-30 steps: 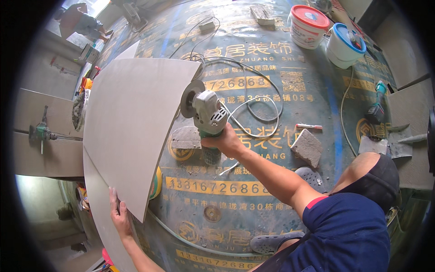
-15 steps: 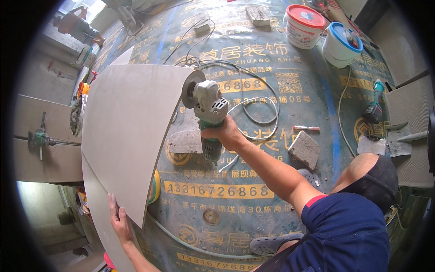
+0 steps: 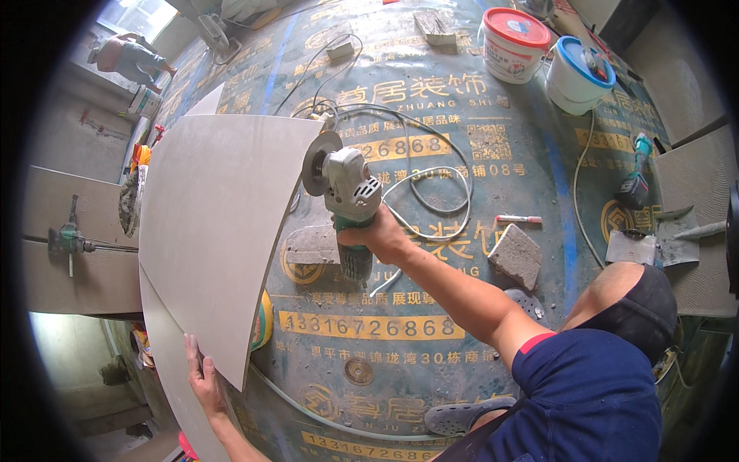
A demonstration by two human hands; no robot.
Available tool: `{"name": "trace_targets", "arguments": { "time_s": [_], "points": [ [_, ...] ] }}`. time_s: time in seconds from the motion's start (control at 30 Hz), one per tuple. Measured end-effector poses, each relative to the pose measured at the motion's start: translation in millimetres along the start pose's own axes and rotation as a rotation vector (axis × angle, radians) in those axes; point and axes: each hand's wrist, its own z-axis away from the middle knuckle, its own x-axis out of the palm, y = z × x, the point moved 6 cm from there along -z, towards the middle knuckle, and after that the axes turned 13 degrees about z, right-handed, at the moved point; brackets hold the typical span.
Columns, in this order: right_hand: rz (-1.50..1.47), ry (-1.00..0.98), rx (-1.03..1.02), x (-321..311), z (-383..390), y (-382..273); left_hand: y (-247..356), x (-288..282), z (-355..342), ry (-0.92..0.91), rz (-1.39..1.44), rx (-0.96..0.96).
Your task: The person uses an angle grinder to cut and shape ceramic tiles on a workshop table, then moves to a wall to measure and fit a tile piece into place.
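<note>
My right hand (image 3: pixel 385 235) is wrapped around the body of a green and grey angle grinder (image 3: pixel 352 185). Its disc (image 3: pixel 318 163) stands at the right edge of a large pale tile (image 3: pixel 219 200), near the tile's far right corner; I cannot tell whether it touches. Beneath that tile lies a second pale slab (image 3: pixel 165 339), showing along the left and near side. Stretched out flat, the fingers of my left hand (image 3: pixel 206 383) rest on the near part of the upper tile, beside its slanted lower edge.
A red-lidded bucket (image 3: pixel 514 48) and a blue-lidded bucket (image 3: pixel 579 77) stand far right. A grey cable (image 3: pixel 454 231) loops over the printed floor sheet, near a marker (image 3: pixel 519 219) and a rough block (image 3: pixel 516 256). Another person (image 3: pixel 131 60) bends at far left.
The grinder and my right hand have shifted slightly left and nearer, along the tile's right edge. The upper tile's far edge appears a little lower. My left hand stays nearly in place.
</note>
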Motion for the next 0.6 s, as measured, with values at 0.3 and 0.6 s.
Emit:
{"name": "trace_targets", "arguments": {
  "time_s": [0.3,0.6],
  "points": [
    [-0.052,-0.012,0.010,-8,-9,-2,2,1,2,0.008,0.002,-0.037],
    [0.148,-0.015,-0.066,14,19,-10,5,2,0,0.002,-0.055,-0.024]
  ]
}}
